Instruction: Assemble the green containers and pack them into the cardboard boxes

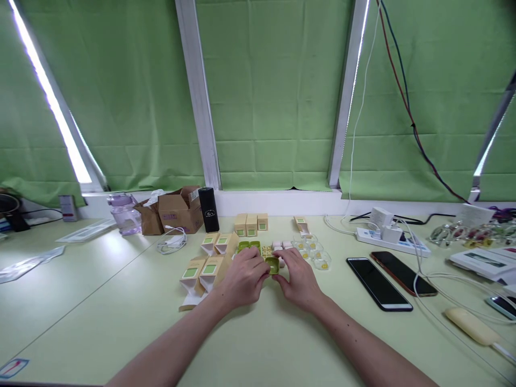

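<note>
Head view: left hand (245, 275), fingers curled, and right hand (297, 278), thumb and finger parted, grip a small green cup (273, 265) between them, neither nearer; squarish, it shows no clear long axis. Just beyond it lie small yellow pieces (266, 250); beyond the right hand, a clear tray (317, 255); left of the left hand, open cartons (218, 270).

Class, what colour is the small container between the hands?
The small container is olive green, clearest in the head view.
</note>
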The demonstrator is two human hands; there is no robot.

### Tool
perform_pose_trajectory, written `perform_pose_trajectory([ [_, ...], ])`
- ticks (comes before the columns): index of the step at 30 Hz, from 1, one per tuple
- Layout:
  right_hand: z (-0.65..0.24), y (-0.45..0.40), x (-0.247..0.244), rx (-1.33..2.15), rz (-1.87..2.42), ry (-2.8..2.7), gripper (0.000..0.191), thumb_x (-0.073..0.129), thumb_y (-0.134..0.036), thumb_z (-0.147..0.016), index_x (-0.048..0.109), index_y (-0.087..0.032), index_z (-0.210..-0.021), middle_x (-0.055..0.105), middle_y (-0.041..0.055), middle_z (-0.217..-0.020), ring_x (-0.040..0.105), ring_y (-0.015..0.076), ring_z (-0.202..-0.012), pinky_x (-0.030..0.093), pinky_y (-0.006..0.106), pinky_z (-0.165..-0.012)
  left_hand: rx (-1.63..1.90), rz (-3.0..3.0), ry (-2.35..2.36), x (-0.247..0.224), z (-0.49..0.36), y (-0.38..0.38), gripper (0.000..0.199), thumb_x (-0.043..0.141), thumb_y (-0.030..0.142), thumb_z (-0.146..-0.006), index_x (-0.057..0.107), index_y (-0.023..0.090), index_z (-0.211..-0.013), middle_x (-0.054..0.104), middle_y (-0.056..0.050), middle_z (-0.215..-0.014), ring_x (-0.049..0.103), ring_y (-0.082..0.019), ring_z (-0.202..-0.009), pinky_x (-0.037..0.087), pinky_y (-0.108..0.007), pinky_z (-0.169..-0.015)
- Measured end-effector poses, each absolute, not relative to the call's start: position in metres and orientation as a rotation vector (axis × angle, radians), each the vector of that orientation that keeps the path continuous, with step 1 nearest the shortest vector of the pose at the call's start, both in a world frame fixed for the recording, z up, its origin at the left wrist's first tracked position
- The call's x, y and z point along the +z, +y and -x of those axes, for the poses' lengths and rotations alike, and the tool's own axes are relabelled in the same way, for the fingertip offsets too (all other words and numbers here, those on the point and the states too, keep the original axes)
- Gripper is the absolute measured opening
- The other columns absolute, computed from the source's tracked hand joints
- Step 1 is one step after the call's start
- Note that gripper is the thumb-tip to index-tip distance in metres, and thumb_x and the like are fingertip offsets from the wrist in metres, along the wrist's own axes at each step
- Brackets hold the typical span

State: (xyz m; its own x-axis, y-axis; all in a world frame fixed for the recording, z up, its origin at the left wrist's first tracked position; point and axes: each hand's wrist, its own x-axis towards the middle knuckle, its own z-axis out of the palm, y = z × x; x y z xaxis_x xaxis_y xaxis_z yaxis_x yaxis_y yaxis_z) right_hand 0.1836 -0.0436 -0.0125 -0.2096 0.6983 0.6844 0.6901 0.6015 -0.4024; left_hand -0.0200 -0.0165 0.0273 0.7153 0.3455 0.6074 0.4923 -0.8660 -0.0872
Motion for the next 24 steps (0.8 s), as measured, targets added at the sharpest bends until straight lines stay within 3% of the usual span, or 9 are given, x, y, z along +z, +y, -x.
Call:
perform_pose_trajectory([
  [4, -0.185, -0.044, -0.010, 0.072, 1.055, -1.805, 0.050, 0.065, -0.013, -0.084, 0.052, -0.026, -0.131, 0.066, 0.0110, -0.122, 0.058, 0.0301, -0.113, 0.055, 0.047, -0.090, -1.100, 2.625, -0.660, 0.029, 0.024, -0.017, 0.024, 0.061, 0.014, -0.090, 0.065, 0.022, -0.112, 0.072, -0.010, -0.101, 0.057, -0.030, -0.102, 0.048, -0.049, -0.093],
  [8, -0.185, -0.045, -0.010, 0.123, 1.009, -1.733, 0.048, 0.063, -0.015, -0.085, 0.053, -0.027, -0.131, 0.064, 0.0120, -0.122, 0.060, 0.0293, -0.110, 0.057, 0.043, -0.084, -1.205, 2.625, -0.708, 0.027, 0.025, -0.013, 0.044, 0.065, 0.017, -0.088, 0.056, 0.023, -0.130, 0.068, -0.013, -0.122, 0.057, -0.034, -0.118, 0.048, -0.056, -0.101],
  [24, -0.183, -0.046, -0.011, 0.186, 0.948, -1.703, 0.040, 0.061, -0.022, -0.092, 0.052, -0.027, -0.131, 0.063, 0.0111, -0.124, 0.062, 0.0253, -0.105, 0.058, 0.038, -0.077, -1.342, 2.590, -0.638, 0.014, 0.025, -0.005, 0.044, 0.062, 0.015, -0.093, 0.057, 0.026, -0.135, 0.075, -0.010, -0.119, 0.060, -0.032, -0.119, 0.052, -0.055, -0.101],
])
